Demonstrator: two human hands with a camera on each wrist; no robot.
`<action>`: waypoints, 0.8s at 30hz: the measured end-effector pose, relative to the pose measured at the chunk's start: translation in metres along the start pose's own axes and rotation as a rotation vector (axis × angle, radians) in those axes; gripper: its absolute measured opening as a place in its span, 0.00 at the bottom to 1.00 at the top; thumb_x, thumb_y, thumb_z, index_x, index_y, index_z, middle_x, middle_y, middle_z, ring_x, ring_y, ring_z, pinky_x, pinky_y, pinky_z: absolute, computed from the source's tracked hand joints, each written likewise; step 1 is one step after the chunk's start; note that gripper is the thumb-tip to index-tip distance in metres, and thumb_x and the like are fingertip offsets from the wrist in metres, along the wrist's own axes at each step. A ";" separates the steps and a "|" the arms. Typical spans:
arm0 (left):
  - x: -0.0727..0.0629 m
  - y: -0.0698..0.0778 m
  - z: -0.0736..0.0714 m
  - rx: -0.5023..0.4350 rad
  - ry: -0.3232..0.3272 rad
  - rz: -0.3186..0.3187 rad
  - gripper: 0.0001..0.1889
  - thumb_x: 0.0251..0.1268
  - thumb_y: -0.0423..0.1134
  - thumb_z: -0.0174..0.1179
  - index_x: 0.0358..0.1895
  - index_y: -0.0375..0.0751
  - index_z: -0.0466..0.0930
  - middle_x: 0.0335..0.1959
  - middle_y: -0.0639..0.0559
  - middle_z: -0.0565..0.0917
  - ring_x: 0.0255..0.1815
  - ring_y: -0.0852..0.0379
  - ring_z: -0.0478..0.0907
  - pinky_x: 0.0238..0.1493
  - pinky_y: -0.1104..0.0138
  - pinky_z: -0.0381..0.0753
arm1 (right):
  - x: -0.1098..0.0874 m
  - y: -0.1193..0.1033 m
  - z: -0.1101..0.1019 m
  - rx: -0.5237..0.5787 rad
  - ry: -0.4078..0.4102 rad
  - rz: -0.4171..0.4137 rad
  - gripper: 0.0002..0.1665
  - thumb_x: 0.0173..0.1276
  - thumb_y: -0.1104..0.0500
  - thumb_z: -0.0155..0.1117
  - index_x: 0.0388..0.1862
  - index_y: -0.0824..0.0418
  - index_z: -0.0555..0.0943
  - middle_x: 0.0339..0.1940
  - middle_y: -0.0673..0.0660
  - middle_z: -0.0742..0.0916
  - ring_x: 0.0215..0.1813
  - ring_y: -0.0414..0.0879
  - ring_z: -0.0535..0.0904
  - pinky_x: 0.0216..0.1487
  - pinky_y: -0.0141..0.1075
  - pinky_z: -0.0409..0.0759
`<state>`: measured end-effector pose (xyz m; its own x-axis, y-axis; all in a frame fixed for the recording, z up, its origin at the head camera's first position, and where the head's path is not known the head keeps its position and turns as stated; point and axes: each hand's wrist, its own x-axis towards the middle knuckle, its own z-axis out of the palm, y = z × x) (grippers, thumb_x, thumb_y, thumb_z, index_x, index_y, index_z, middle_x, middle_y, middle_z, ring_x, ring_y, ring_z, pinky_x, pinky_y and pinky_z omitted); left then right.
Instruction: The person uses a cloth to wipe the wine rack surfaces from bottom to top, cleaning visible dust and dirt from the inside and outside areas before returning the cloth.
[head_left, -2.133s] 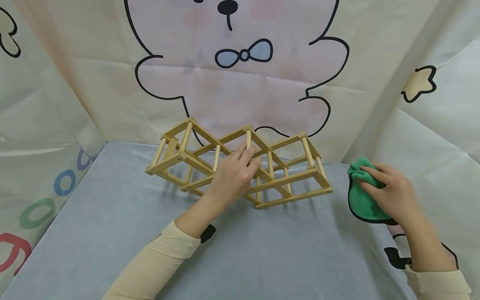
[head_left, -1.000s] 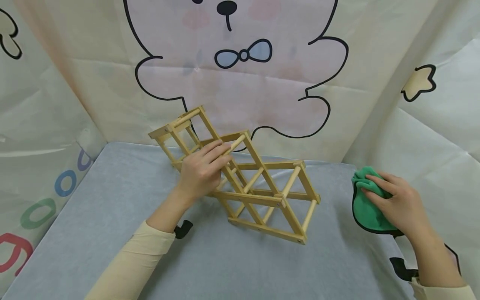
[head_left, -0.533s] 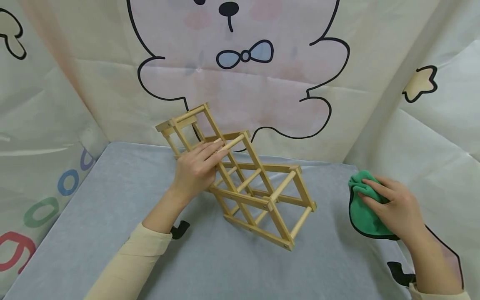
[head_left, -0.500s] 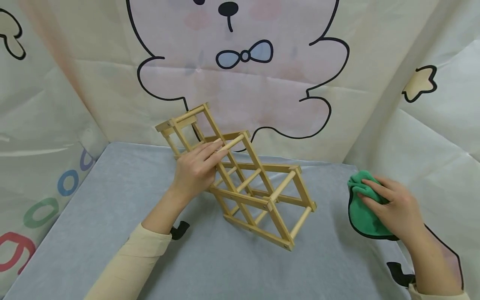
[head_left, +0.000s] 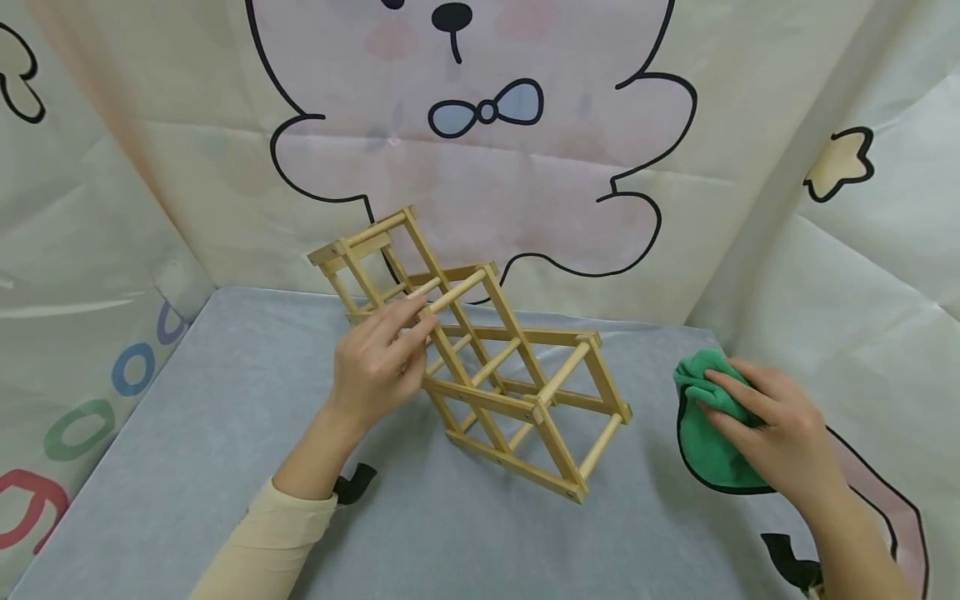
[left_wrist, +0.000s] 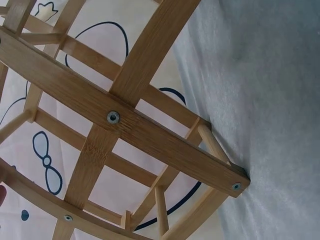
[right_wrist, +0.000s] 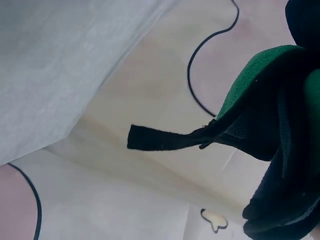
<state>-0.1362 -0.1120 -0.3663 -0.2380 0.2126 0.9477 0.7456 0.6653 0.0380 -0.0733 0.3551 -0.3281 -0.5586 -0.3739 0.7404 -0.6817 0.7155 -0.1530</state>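
Note:
A folding wooden wine rack of slats and round rods stands tilted near the middle of the table, its left end raised. My left hand is at its left side, fingers fairly straight and fingertips right at a rod. Close up in the left wrist view, the rack's slats show screws at their joints; only a bit of finger shows at the left edge. My right hand grips a bunched green cloth with black edging, held apart from the rack. A black tab hangs from it in the right wrist view.
Pale blue-grey fabric covers the table. Close behind the rack rises a backdrop with a cartoon animal and bow tie. Printed side sheets bound the left and right.
My left hand first turned the rack so its right end came nearer and its left end rose; just now its fingers have drawn back slightly. My right hand moved a little left and nearer with the cloth.

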 end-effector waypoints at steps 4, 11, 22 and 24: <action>-0.001 0.004 0.000 -0.014 0.008 -0.007 0.12 0.65 0.31 0.61 0.47 0.34 0.91 0.51 0.36 0.88 0.46 0.37 0.88 0.42 0.46 0.90 | 0.003 -0.013 0.004 0.031 0.024 -0.042 0.40 0.78 0.35 0.60 0.39 0.74 0.90 0.49 0.70 0.89 0.66 0.28 0.73 0.64 0.19 0.68; -0.003 0.006 0.001 -0.050 -0.007 0.025 0.15 0.75 0.41 0.65 0.49 0.29 0.89 0.53 0.32 0.86 0.45 0.36 0.87 0.42 0.47 0.89 | 0.007 -0.037 0.011 0.108 0.060 -0.141 0.32 0.78 0.41 0.63 0.38 0.71 0.89 0.44 0.72 0.88 0.62 0.34 0.77 0.63 0.21 0.72; -0.006 0.009 0.000 -0.095 -0.029 0.010 0.18 0.79 0.39 0.61 0.53 0.23 0.85 0.58 0.28 0.82 0.52 0.32 0.84 0.49 0.43 0.86 | 0.019 -0.078 0.021 0.251 0.094 -0.264 0.22 0.79 0.51 0.65 0.41 0.72 0.89 0.43 0.72 0.88 0.53 0.46 0.81 0.62 0.25 0.75; -0.006 0.010 0.001 -0.104 -0.026 0.004 0.18 0.79 0.39 0.61 0.54 0.23 0.85 0.58 0.28 0.82 0.52 0.32 0.84 0.49 0.43 0.86 | 0.021 -0.083 0.023 0.257 0.102 -0.290 0.20 0.79 0.53 0.65 0.41 0.71 0.89 0.42 0.71 0.89 0.51 0.48 0.81 0.61 0.25 0.76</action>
<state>-0.1281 -0.1059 -0.3721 -0.2501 0.2339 0.9395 0.8066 0.5871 0.0686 -0.0393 0.2749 -0.3149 -0.2848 -0.4685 0.8363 -0.9072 0.4134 -0.0774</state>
